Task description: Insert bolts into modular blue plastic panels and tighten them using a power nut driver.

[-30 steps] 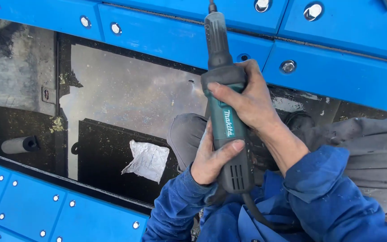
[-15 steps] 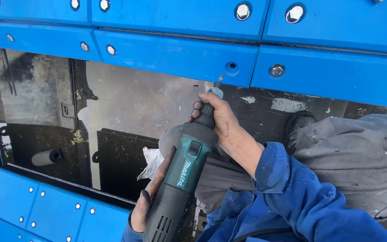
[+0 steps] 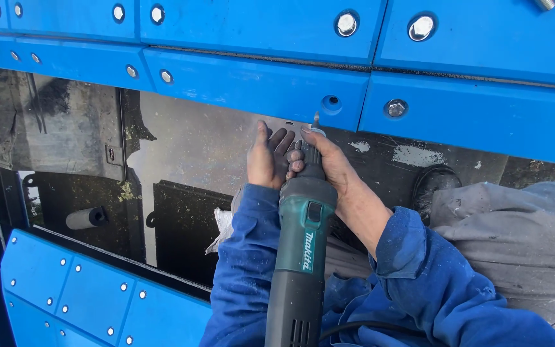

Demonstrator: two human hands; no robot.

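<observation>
A teal and grey die grinder (image 3: pixel 301 257) points upward, its thin bit just below an empty bolt hole (image 3: pixel 332 102) in a blue panel (image 3: pixel 258 83). My right hand (image 3: pixel 331 166) grips the grinder's neck near the tip. My left hand (image 3: pixel 268 157) lies flat on the dark metal surface just left of the tool nose, its fingers touching the tool nose. Both arms wear blue sleeves speckled with dust.
Blue bolted panels (image 3: pixel 91 302) line the lower left and the top. Between them is a dark, dirty recess with a short grey tube (image 3: pixel 87 218) and a white rag (image 3: pixel 221 226). A grey trouser leg (image 3: pixel 515 238) and black shoe (image 3: pixel 433 186) sit at right.
The grinder has moved up towards the bolt hole. My left hand left the tool's rear body and now rests on the metal beside the tip.
</observation>
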